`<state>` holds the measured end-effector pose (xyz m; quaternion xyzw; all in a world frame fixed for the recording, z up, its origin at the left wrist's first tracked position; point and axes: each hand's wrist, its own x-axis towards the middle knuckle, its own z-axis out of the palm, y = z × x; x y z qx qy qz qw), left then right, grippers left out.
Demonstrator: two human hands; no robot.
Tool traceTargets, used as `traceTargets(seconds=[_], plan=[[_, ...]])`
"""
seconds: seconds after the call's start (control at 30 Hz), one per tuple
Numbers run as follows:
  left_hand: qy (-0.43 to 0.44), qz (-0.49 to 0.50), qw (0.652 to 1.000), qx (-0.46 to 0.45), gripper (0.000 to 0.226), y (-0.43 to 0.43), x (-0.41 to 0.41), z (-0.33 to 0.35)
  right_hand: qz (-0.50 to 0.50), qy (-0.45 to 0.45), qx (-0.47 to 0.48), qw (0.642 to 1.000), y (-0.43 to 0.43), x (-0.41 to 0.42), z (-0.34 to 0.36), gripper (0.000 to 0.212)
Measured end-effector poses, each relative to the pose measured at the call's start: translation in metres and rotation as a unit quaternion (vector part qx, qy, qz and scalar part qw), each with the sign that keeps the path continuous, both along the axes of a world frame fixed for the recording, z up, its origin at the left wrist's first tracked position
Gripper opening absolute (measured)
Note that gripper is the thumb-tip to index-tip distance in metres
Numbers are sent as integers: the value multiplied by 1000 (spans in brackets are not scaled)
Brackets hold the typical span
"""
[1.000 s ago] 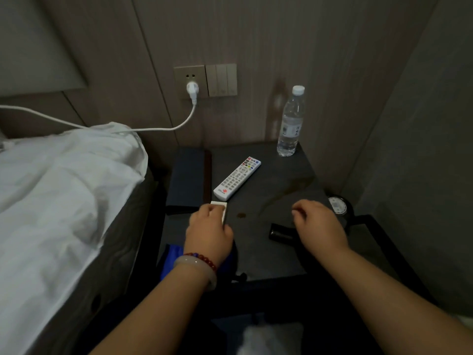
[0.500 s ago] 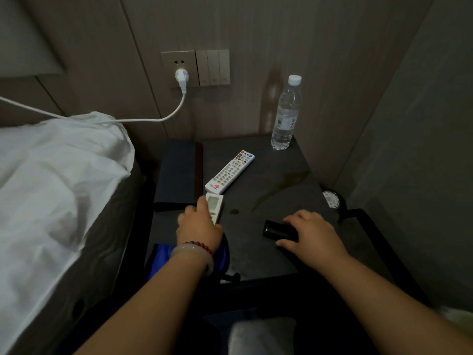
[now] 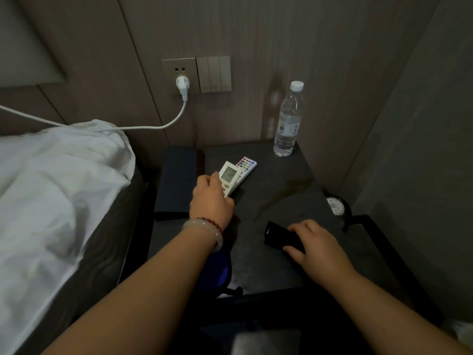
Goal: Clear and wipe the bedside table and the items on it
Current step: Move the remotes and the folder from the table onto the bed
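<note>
The dark bedside table (image 3: 276,201) carries several items. My left hand (image 3: 211,201) grips a small white remote with a screen (image 3: 228,176), raised over the long white TV remote (image 3: 246,166) that lies behind it. My right hand (image 3: 313,248) curls round a black cylinder (image 3: 279,238) lying on the table near the front. A clear water bottle (image 3: 288,121) stands upright at the back right corner. A dark flat book-like thing (image 3: 176,180) lies along the table's left side. A blue cloth (image 3: 218,270) shows under my left forearm at the table's front edge.
A bed with a white sheet (image 3: 56,196) adjoins the table on the left. A white cable (image 3: 153,125) runs from the wall socket (image 3: 182,84) across the bed. A round white-faced object (image 3: 335,206) sits low to the table's right, by a black frame (image 3: 384,242).
My left hand picked up the small white remote and carried it back over the TV remote. My right hand moved onto the black cylinder and closed round it.
</note>
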<state>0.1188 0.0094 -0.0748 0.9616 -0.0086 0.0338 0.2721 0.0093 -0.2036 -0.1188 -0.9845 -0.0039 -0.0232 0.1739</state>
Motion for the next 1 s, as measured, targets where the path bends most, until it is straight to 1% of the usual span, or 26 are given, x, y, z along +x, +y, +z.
traceTargets(seconds=[0.07,0.13,0.23,0.3,0.33,0.4,0.43,0.5,0.53,0.57,0.63,0.67,0.7,0.73,0.8,0.9,1.0], plan=[[8,-6,1000,29,59,-5,14,4,-4,-56,58,997,2,3,-1,38],[21,-7,999,45,55,-8,28,6,-13,-99,134,986,9,8,2,34],[26,-2,999,45,56,-12,42,5,-35,-125,220,967,20,15,10,24],[9,12,1000,27,61,-13,47,3,-76,-118,288,947,25,20,13,15],[1,21,1000,16,64,-13,48,2,-107,-102,349,925,28,22,15,15],[-3,36,999,-4,73,-10,51,-2,-172,-65,472,862,35,27,17,28],[1,40,999,-11,79,-8,54,-3,-197,-52,517,831,38,30,18,33],[14,46,999,-20,89,-4,57,-6,-235,-30,587,774,42,36,22,37],[16,51,998,-26,92,-2,58,-6,-247,-18,609,754,43,38,25,37],[14,57,998,-34,93,-2,59,-7,-247,-6,620,745,42,41,25,34],[4,65,996,-54,93,-2,57,-6,-233,15,629,742,42,46,25,14],[-1,63,996,-65,92,-2,54,-6,-226,25,634,740,44,47,27,9],[-6,57,995,-77,91,-2,52,-5,-216,31,637,739,46,51,26,14],[-8,48,995,-88,91,-2,48,-4,-211,36,648,731,50,54,29,18],[-10,32,994,-106,91,-3,38,-1,-198,38,659,725,59,60,34,23],[-25,15,992,-120,88,1,23,5,-170,25,656,735,77,73,43,26],[-33,18,988,-149,78,18,12,13,-136,33,667,731,100,82,55,33]])
